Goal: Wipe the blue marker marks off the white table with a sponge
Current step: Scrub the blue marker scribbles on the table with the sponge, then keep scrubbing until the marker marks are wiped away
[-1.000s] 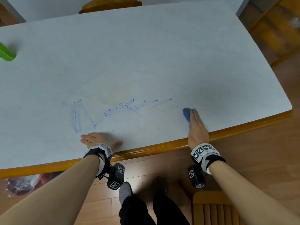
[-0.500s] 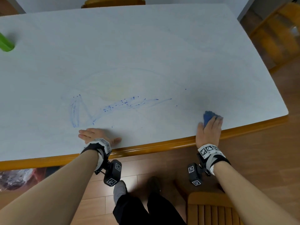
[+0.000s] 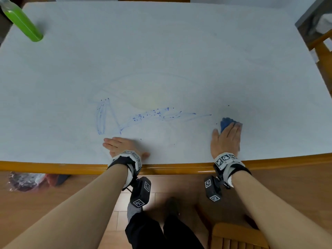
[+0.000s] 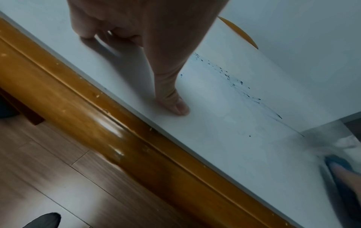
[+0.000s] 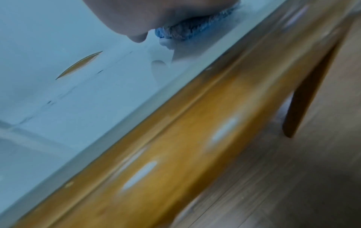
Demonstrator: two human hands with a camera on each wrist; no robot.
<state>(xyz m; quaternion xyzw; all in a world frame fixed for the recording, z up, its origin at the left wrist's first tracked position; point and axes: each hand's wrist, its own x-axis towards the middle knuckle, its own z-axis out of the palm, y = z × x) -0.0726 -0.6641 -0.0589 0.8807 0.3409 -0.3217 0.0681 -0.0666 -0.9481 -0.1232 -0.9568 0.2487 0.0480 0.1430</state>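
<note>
Sponge (image 3: pixel 226 123) is the thing to watch: blue, flat on the white table (image 3: pixel 179 42) near the front edge, over on the right. Right hand (image 3: pixel 226 139) lies on top of it w/ fingers straight, palm pressing down, not curled round it; only the sponge's far-left corner pokes out past the fingertips. Left hand (image 3: pixel 120 146) is flat on the tabletop too, fingers spread, holding nothing, just bracing near the front edge, left of centre.

Blue marker marks (image 3: pixel 143 116) sit just beyond the left hand and run as a long streak left-to-right, its thin right tail ending just short of the sponge. So the marks lie to the left of the sponge and slightly farther back. My guess: next stroke needs to go leftward along that streak, and the right hand's the one placed for it.

Far left corner has a green bottle (image 3: pixel 23 24), well apart from it all.
</note>
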